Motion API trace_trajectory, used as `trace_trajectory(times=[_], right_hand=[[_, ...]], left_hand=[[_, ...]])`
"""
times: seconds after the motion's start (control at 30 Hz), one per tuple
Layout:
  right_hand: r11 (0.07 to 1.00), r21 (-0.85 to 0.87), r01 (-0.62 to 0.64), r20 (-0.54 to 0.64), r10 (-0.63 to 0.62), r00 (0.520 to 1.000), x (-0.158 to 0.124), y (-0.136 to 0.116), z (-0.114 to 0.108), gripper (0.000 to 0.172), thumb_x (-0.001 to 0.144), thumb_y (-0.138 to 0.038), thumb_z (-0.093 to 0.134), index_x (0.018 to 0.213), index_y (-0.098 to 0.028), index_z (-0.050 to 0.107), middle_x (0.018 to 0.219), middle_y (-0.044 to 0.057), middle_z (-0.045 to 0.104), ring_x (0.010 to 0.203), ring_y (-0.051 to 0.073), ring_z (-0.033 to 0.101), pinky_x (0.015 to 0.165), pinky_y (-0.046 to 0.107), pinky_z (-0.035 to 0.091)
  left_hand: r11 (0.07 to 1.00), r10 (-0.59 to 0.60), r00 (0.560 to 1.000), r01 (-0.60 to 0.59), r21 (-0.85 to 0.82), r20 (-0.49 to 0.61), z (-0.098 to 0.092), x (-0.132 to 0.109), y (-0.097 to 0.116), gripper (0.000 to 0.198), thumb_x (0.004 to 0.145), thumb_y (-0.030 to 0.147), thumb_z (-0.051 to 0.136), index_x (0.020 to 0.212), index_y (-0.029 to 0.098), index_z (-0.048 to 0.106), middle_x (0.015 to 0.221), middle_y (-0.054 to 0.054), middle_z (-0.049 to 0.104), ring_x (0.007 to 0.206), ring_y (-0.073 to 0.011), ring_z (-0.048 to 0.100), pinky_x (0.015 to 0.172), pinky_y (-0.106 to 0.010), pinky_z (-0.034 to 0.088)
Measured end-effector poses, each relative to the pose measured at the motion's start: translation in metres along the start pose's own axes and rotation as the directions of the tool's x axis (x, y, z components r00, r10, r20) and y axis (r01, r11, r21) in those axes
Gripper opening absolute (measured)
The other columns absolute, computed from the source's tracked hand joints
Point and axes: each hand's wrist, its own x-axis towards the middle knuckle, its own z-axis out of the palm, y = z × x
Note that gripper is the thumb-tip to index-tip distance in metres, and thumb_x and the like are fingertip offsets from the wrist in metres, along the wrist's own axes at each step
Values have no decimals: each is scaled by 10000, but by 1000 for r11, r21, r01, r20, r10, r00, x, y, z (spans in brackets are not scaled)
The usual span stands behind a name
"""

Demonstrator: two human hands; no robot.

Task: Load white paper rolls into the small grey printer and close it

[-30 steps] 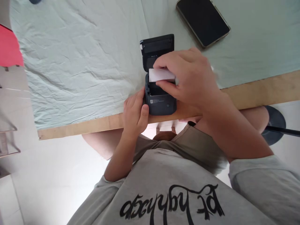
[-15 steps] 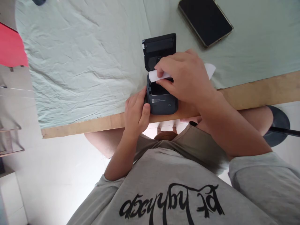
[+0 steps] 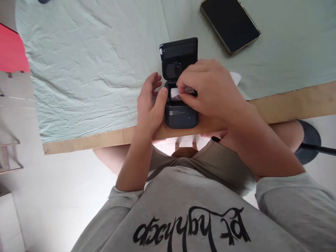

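Paper (image 3: 174, 93) lay in the hollow of our small dark box (image 3: 181, 120), partly hidden by our fingers. We had our right hand (image 3: 207, 87) at the box's three o'clock, thumb and forefinger closed on that paper in a pinch. Our left hand (image 3: 151, 101) stood at nine o'clock, open, its fingers parted and its thumb at the box's side; whether the thumb touched it, we could not tell. We saw the lid (image 3: 179, 52) raised toward twelve. A white flap (image 3: 236, 78) stuck out past our right hand at two o'clock, though we could not tell if it joined the paper. Our phone (image 3: 231, 26) lay at one o'clock, on the pale green cloth (image 3: 105, 70). Toward six ran the table's bare wooden edge (image 3: 91, 141).
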Motion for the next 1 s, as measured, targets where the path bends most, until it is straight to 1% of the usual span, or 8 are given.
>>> trace_trajectory(times=[0.3, 0.4, 0.6, 0.7, 0.77, 0.83, 0.9, 1.0], right_hand=[[986, 50, 161, -39, -159, 986, -13, -5, 4, 262, 1026, -288, 459, 813, -255, 609, 940, 44, 747, 944, 262, 606, 797, 434, 426], [969, 99, 225, -63, -219, 974, -16, -4, 5, 293, 1021, -304, 483, 757, -264, 601, 879, 30, 727, 890, 239, 592, 756, 420, 403], [953, 177, 246, -22, -246, 969, -20, -3, 8, 224, 960, -348, 615, 755, -273, 666, 789, 4, 709, 857, 226, 622, 788, 428, 415], [946, 219, 239, -261, -179, 949, -20, 1, 4, 215, 980, -355, 587, 790, -282, 656, 838, 7, 741, 878, 219, 664, 860, 432, 483], [963, 212, 165, -474, -46, 879, -18, 6, 2, 162, 994, -275, 537, 861, -278, 630, 923, 39, 754, 953, 220, 681, 907, 412, 518], [978, 203, 41, -587, 88, 805, -16, 11, 3, 60, 943, -244, 556, 968, -266, 606, 1073, 101, 757, 1090, 246, 674, 897, 407, 536], [972, 230, -56, -557, 178, 811, -14, 16, 5, 295, 870, -253, 597, 1163, -242, 571, 1320, 145, 715, 1220, 260, 654, 906, 416, 544], [949, 311, -54, -443, 195, 875, -11, 16, 5, 588, 843, -259, 585, 1405, -216, 418, 1575, 163, 576, 1411, 232, 597, 1072, 438, 518]], left_hand=[[990, 134, 981, -126, -64, 141, 4, -3, -14, 756, 1051, 793, 462, 1614, 293, 387, 1639, -30, 574, 1553, -266, 532, 1310, -438, 487], [991, 127, 982, -121, -56, 138, 2, -3, -12, 737, 1095, 749, 388, 1623, 235, 379, 1642, -55, 567, 1548, -275, 537, 1305, -427, 480], [990, 138, 973, -138, -11, 186, 2, -3, -8, 822, 1023, 765, 532, 1648, 282, 304, 1681, -124, 499, 1560, -311, 514, 1315, -501, 448], [989, 144, 972, -149, 15, 184, 1, -4, -11, 832, 1012, 780, 516, 1644, 275, 322, 1679, -142, 498, 1565, -329, 504, 1314, -507, 434], [989, 135, 972, -144, 36, 190, 1, -4, -11, 857, 998, 798, 506, 1644, 264, 325, 1679, -157, 496, 1570, -341, 497, 1313, -505, 428], [990, 123, 973, -135, 49, 197, 1, -4, -10, 869, 988, 784, 524, 1648, 258, 315, 1684, -160, 492, 1574, -344, 491, 1312, -503, 427], [991, 114, 974, -126, 49, 195, 1, -3, -8, 879, 979, 771, 545, 1650, 256, 307, 1676, -162, 501, 1573, -348, 491, 1308, -506, 431], [994, 93, 976, -102, 34, 197, 1, -2, -6, 935, 954, 821, 549, 1657, 260, 296, 1647, -165, 530, 1564, -352, 503, 1307, -509, 435]])
